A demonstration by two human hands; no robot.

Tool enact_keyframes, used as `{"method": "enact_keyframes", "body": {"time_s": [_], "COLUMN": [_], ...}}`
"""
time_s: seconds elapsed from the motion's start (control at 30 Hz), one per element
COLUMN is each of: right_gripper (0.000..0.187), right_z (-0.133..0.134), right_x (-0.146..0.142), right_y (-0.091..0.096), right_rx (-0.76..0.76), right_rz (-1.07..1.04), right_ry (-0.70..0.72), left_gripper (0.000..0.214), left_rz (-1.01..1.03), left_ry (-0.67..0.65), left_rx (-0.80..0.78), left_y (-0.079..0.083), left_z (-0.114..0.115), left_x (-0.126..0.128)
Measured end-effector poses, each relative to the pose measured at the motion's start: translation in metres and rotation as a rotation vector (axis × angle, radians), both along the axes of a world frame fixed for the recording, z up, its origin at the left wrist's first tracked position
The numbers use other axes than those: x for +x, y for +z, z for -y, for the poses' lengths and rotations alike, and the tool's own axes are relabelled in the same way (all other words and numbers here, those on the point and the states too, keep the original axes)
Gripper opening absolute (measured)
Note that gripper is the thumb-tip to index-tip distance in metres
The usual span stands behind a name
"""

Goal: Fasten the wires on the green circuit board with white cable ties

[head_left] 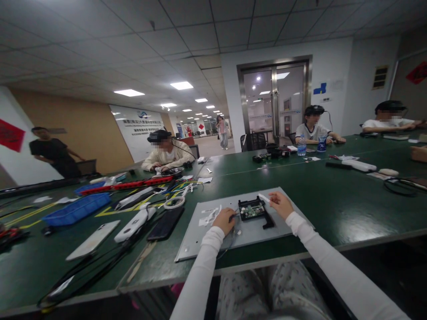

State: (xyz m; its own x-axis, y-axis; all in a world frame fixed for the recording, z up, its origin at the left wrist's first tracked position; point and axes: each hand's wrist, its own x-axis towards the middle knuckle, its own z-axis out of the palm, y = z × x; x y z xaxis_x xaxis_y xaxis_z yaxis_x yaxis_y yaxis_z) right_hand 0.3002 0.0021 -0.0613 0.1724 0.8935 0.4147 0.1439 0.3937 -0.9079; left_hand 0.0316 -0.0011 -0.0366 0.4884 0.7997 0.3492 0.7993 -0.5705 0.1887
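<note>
A green circuit board (255,210) sits in a black plastic frame (267,221) on a grey metal panel (196,242). My left hand (224,221) is at the left side of the frame, fingers closed on what looks like a thin cable (236,214). Below that hand, more thin wire loops over the panel's front edge. On the far right side of the board, my right hand (280,204) pinches a small white strip (264,196). Crumpled white pieces (209,216) lie on the panel beyond my left hand.
Left of the panel are a black phone (166,223), a white power bank (135,224), a white phone (94,240) and a blue tray (78,210). Black cables (90,271) trail toward the table's front edge. Several people sit around the green table (336,202), where bottles (301,145) stand farther back.
</note>
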Motion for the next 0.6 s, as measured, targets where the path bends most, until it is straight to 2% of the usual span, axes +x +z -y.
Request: {"method": "enact_keyframes", "body": {"time_s": [0.13, 0.27, 0.37, 0.43, 0.5, 0.6], "right_gripper": [0.023, 0.017, 0.018, 0.021, 0.023, 0.024], "right_z": [0.007, 0.013, 0.014, 0.013, 0.011, 0.009], "right_x": [0.001, 0.002, 0.002, 0.003, 0.003, 0.004], "right_y": [0.008, 0.017, 0.02, 0.019, 0.017, 0.015], "right_rx": [0.018, 0.02, 0.018, -0.01, -0.048, -0.086], "right_rz": [-0.007, -0.043, -0.096, -0.15, -0.22, -0.306], "right_ry": [0.028, 0.049, 0.067, 0.081, 0.092, 0.113], "left_gripper": [0.026, 0.026, 0.029, 0.031, 0.033, 0.037], "left_rz": [0.015, 0.087, 0.167, 0.205, 0.221, 0.24], "left_ry": [0.006, 0.02, -0.035, -0.073, -0.092, -0.052], "left_rx": [0.012, 0.108, 0.213, 0.264, 0.298, 0.344], "left_y": [0.004, 0.022, 0.04, 0.046, 0.044, 0.032], "left_z": [0.003, 0.016, 0.033, 0.044, 0.054, 0.061], "left_x": [-0.001, 0.002, 0.018, 0.036, 0.055, 0.078]}}
